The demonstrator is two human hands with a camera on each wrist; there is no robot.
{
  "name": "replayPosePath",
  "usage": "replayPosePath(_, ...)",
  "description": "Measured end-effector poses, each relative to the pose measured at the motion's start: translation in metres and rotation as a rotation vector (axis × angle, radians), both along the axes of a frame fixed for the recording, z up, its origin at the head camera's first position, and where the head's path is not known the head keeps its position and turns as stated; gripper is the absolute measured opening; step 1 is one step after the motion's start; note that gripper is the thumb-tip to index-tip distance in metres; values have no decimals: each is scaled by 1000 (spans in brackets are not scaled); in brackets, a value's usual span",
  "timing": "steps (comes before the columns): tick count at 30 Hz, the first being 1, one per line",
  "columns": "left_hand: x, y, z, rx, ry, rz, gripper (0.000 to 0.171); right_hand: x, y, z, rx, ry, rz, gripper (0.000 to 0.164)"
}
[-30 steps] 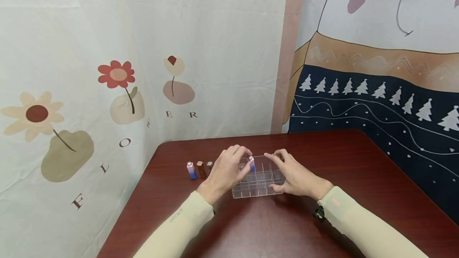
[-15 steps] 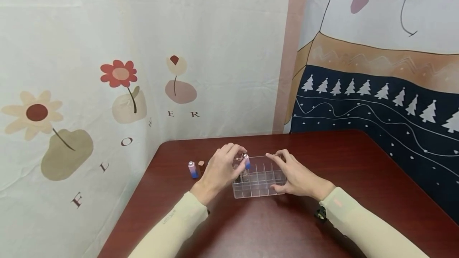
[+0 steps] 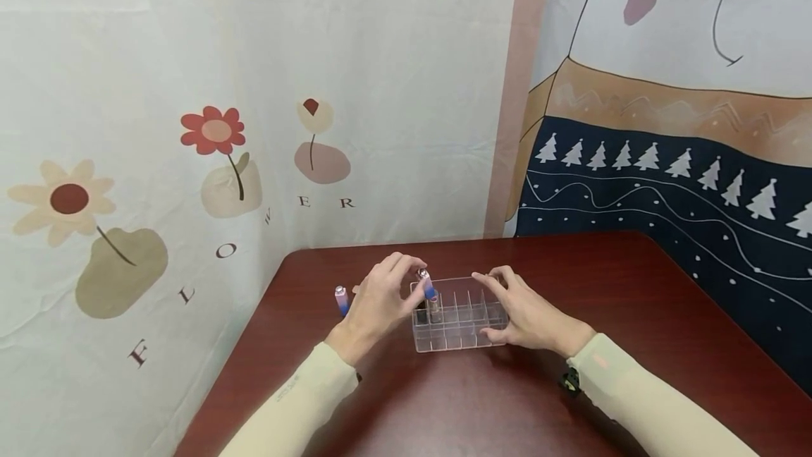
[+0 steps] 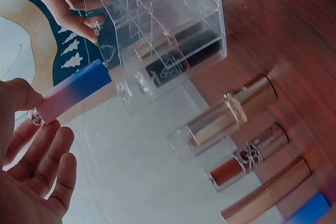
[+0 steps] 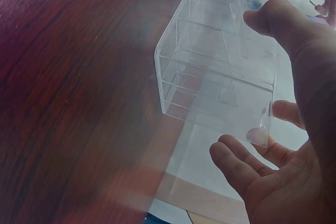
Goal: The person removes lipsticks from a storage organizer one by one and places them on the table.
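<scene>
My left hand (image 3: 380,295) pinches the top of a pink-and-blue lipstick tube (image 4: 73,90) between thumb and fingers. The tube hangs tilted above the left part of a clear divided lipstick organizer (image 3: 459,330), its blue end downward. My right hand (image 3: 529,309) grips the organizer's right end, thumb at the front and fingers at the back, as the right wrist view also shows. Inside the organizer's left end stands a dark lipstick tube (image 4: 168,72) with a gold band; a second tube beside it is partly covered.
Left of the organizer, several lipsticks stand in a row: a clear-and-gold one (image 4: 226,114), a clear brown one (image 4: 249,156), a rose-gold one (image 4: 268,192) and another pink-and-blue one (image 3: 341,300). My left hand hides most of them in the head view. Printed curtains (image 3: 406,125) back the table.
My left hand has moved left along the organizer with the tube, which now tilts. The head view has shifted slightly. My right hand keeps its place on the organizer.
</scene>
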State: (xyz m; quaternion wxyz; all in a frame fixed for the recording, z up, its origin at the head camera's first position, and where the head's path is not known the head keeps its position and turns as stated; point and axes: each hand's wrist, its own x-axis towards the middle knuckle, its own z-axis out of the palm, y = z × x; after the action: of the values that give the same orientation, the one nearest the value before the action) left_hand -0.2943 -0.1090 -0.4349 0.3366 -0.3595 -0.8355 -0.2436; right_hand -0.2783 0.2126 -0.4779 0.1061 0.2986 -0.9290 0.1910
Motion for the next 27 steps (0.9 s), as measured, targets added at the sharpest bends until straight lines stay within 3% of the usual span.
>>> replayPosePath(8, -1, -18, -1, 24, -4, 1, 24, 0, -1, -2, -2, 33, 14, 104)
replayPosePath(27, 0, -58, 0, 17, -24, 41, 25, -1, -1, -2, -2, 15, 7, 105)
